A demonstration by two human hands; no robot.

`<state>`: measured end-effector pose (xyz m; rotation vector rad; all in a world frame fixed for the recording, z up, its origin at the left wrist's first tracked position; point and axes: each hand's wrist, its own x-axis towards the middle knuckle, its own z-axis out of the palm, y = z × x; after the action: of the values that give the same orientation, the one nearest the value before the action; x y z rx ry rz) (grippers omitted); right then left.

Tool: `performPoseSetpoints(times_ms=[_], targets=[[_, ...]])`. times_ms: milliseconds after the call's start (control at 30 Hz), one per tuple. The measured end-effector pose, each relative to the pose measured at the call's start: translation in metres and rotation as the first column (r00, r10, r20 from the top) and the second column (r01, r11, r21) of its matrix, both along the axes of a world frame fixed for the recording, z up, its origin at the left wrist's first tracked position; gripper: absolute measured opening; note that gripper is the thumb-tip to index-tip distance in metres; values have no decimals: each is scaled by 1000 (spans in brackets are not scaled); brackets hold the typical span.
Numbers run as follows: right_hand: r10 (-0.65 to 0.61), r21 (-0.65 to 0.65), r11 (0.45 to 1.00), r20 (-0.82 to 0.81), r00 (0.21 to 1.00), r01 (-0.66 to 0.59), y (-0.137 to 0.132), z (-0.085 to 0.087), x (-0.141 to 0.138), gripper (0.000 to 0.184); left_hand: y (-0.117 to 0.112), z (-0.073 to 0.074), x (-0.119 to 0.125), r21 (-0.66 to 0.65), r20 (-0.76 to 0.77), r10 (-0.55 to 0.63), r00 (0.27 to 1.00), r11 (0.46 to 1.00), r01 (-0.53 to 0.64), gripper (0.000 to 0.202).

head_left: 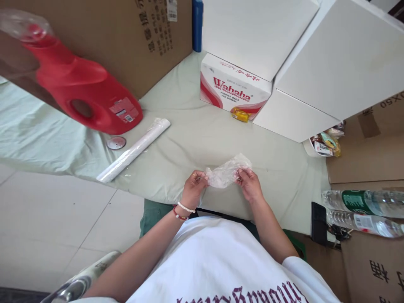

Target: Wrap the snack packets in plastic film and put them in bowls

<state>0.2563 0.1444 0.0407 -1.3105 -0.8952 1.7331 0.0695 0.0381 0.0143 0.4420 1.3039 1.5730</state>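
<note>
- A crumpled piece of clear plastic film [222,174] is just below and right of the centre of the frame, stretched loosely between 2 hands above the table [195,141].
- The left hand [194,185] pinches the film's left end, thumb and fingertips pressed together with almost no gap; the wrist wears 2 bracelets [185,208], 1 white and 1 red.
- The right hand [249,183] has the film's right end in a similar narrow pinch, thumb against curled fingers.
- Left of the hands, a white roll [134,150] in clear wrap lies slantwise on the cloth.
- Just beside it, toward the left, is a small round disc [116,143].
- In the upper left stands a red jug [101,86], clear plastic over its top.
- Above centre, a yellow packet [241,115] rests against a white and red box [232,90] marked "Wahaha".
- At the right edge, 2 clear bottles [385,204] lie on their sides, near a black case [318,223].
</note>
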Motion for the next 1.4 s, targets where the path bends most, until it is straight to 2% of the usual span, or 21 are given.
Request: performPoseSetpoints(times_ms=[100, 133, 200, 233, 267, 300, 367, 400, 433, 467, 567, 633, 700, 833, 867, 933, 1000, 1133, 1267, 1333, 1400], targets=[[-12, -97, 995, -70, 997, 5, 3, 1, 7, 41, -5, -2, -15, -42, 206, 61, 977, 998, -53, 44], [-31, -114, 993, -82, 996, 22, 2, 1, 9, 41, -7, -2, -19, -28, 212, 75, 974, 997, -71, 42], [-96, -130, 988, -102, 990, 82, 0, -1, 14, 40, -12, -1, -29, 56, 121, 45, 992, 997, -52, 31], [-138, -133, 983, -112, 984, 123, -1, -2, 17, 39, -14, 0, -34, 124, 33, -23, 999, 992, 19, 23], [-181, -134, 977, -123, 976, 165, -2, -2, 21, 39, -18, 1, -39, 190, -80, -133, 988, 971, 146, 17], [-220, -133, 970, -133, 966, 203, -2, -3, 25, 39, -21, 2, -44, 232, -211, -265, 941, 922, 311, 15], [-273, -117, 959, -144, 951, 258, -1, -4, 34, 41, -26, 5, -52, 203, -462, -474, 750, 766, 609, 17], [-283, -104, 957, -142, 949, 270, -1, -4, 38, 42, -27, 7, -54, 151, -550, -516, 657, 712, 686, 17], [-283, -88, 958, -137, 949, 273, 0, -3, 42, 43, -27, 9, -55, 101, -606, -520, 602, 701, 706, 17], [-278, -71, 960, -130, 952, 271, 0, -2, 44, 44, -27, 12, -53, 71, -634, -494, 595, 729, 681, 16], [-236, -9, 972, -105, 966, 236, 2, 1, 42, 43, -18, 19, -35, 76, -640, -341, 689, 864, 497, 12], [-191, 25, 981, -94, 977, 194, 2, 3, 36, 42, -10, 21, -13, 67, -658, -268, 704, 910, 409, 16], [-149, 45, 987, -86, 985, 153, 2, 4, 29, 40, -2, 20, 12, 7, -712, -260, 652, 926, 377, 27], [-104, 78, 991, -59, 993, 109, 4, 5, 23, 41, 8, 11, 51, -77, -840, -261, 476, 925, 372, 49], [-102, 82, 991, -55, 993, 106, 4, 5, 24, 41, 10, 8, 55, -82, -861, -262, 437, 918, 388, 50], [-118, 73, 990, -62, 991, 123, 6, 4, 27, 43, 12, 4, 58, -96, -872, -284, 399, 898, 430, 32], [-150, 52, 987, -82, 985, 154, 7, 4, 33, 44, 15, 0, 55, -108, -831, -328, 449, 888, 447, 14], [-139, -1, 990, -74, 988, 139, 2, 3, 41, 50, 21, -3, 46, -91, -719, -327, 613, 919, 384, 22], [48, -69, 997, 34, 998, -46, -11, 1, 34, 67, 23, 2, 47, -17, -728, -269, 630, 927, 375, 22], [127, -89, 989, 45, 991, -122, -16, -2, 26, 64, 23, 3, 50, 20, -717, -272, 641, 912, 409, 19], [174, -100, 980, 19, 984, -172, -19, -5, 20, 52, 23, 3, 51, 33, -690, -293, 662, 901, 433, 15]])
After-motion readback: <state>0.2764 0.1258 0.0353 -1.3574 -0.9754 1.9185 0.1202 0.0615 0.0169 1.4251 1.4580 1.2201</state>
